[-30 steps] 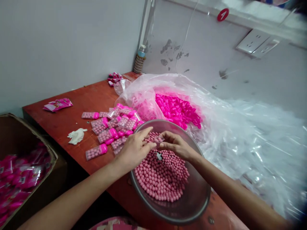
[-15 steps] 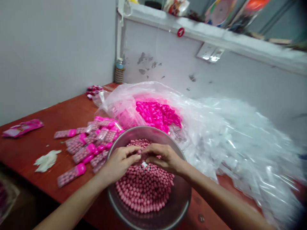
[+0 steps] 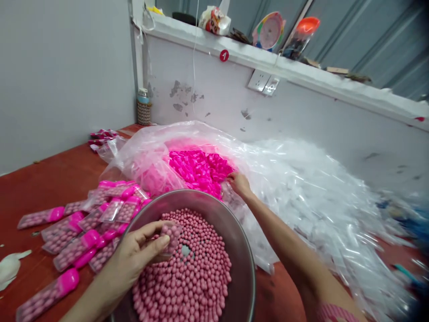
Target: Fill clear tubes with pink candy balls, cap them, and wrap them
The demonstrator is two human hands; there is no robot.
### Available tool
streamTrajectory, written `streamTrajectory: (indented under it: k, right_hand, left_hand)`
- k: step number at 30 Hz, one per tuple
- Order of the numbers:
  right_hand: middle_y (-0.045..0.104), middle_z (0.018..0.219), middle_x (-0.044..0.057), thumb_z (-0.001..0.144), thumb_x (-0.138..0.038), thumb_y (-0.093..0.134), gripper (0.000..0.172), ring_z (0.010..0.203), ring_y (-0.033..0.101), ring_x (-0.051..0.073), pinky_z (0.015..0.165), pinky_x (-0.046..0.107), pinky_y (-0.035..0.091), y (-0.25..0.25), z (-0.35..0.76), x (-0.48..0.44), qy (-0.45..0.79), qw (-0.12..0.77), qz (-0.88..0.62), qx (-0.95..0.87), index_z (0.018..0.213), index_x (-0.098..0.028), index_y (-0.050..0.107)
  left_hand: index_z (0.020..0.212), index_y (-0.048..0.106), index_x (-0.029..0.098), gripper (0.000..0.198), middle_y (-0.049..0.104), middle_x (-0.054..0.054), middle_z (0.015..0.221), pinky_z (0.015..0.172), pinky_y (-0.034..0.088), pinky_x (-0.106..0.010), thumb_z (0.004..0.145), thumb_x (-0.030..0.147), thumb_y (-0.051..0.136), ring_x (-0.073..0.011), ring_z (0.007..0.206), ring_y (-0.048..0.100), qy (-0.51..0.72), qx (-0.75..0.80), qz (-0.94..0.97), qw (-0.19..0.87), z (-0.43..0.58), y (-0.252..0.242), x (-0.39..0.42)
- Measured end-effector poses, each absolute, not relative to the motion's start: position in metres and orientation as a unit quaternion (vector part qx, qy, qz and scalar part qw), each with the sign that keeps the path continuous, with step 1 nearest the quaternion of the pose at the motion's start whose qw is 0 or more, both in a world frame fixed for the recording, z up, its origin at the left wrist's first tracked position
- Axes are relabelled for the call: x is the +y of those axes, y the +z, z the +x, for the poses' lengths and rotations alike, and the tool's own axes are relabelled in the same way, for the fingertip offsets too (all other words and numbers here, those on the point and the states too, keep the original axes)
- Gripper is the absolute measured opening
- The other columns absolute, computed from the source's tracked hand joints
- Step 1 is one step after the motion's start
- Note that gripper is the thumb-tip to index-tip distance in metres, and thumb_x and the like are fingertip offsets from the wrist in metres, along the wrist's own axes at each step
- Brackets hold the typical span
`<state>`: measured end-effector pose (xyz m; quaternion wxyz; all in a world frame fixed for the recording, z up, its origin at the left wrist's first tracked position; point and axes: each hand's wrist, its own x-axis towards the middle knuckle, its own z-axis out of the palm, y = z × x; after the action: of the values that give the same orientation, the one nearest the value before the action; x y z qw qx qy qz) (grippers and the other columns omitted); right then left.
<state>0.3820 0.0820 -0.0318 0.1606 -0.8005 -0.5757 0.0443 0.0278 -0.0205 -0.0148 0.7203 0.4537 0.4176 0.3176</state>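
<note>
My left hand (image 3: 144, 246) grips a small clear plastic container (image 3: 171, 237) filled with pink balls, over the steel bowl (image 3: 247, 250). Inside the bowl lies a spread of loose pink balls (image 3: 187, 286), with a bit of bare bottom showing near the middle. My right hand (image 3: 239, 183) is at the right edge of a heap of bright pink caps (image 3: 199, 167) in an open clear bag (image 3: 147, 143). Its fingers are bent together at the caps; what is between them, if anything, is too small to make out.
Several filled, pink-capped containers (image 3: 78, 243) lie piled left of the bowl on the red table (image 3: 60, 172). Clear plastic bags (image 3: 308, 192) cover much of the right side. A bottle in a woven sleeve (image 3: 144, 109) stands in the back corner, below a shelf (image 3: 187, 38).
My right hand has left the bowl and moved up and right to the pink caps. My left hand keeps the clear container over the bowl. The view has shifted right.
</note>
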Motion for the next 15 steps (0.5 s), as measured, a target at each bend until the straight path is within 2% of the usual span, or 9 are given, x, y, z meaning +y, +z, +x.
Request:
streamTrajectory:
  k: [4, 8, 11, 15]
  right_hand:
    - [0.058, 0.110, 0.008, 0.088, -0.031, 0.050, 0.025, 0.101, 0.055, 0.021, 0.088, 0.043, 0.043, -0.049, 0.391, 0.108, 0.013, 0.103, -0.809, -0.578, 0.105, -0.014, 0.058]
    - [0.055, 0.114, 0.008, 0.087, -0.031, 0.052, 0.025, 0.103, 0.053, 0.021, 0.088, 0.044, 0.043, -0.056, 0.392, 0.123, 0.029, 0.085, -0.790, -0.607, 0.106, -0.015, 0.056]
    - [0.058, 0.107, 0.007, 0.086, -0.030, 0.054, 0.022, 0.097, 0.056, 0.019, 0.084, 0.041, 0.045, -0.053, 0.395, 0.127, 0.060, 0.111, -0.779, -0.614, 0.100, -0.014, 0.058]
    - [0.064, 0.080, 0.005, 0.081, -0.032, 0.058, 0.021, 0.080, 0.060, 0.018, 0.073, 0.032, 0.047, -0.035, 0.396, 0.115, 0.119, 0.202, -0.759, -0.607, 0.082, -0.012, 0.062]
  left_hand:
    - [0.105, 0.063, 0.019, 0.041, 0.064, -0.004, 0.100, 0.074, 0.055, -0.026, 0.069, 0.036, 0.072, -0.0205, 0.090, 0.061, 0.327, 0.418, 0.442, 0.724, 0.029, -0.018, -0.016]
    - [0.103, 0.064, 0.019, 0.040, 0.065, -0.002, 0.089, 0.074, 0.054, -0.025, 0.067, 0.035, 0.074, -0.0191, 0.087, 0.060, 0.334, 0.409, 0.435, 0.729, 0.031, -0.022, -0.013]
    - [0.101, 0.065, 0.019, 0.036, 0.065, -0.002, 0.089, 0.075, 0.054, -0.023, 0.069, 0.033, 0.073, -0.0172, 0.085, 0.061, 0.337, 0.404, 0.428, 0.735, 0.031, -0.022, -0.014]
    - [0.097, 0.066, 0.019, 0.029, 0.065, -0.003, 0.093, 0.074, 0.054, -0.023, 0.072, 0.032, 0.070, -0.0164, 0.085, 0.061, 0.350, 0.397, 0.422, 0.736, 0.031, -0.018, -0.015]
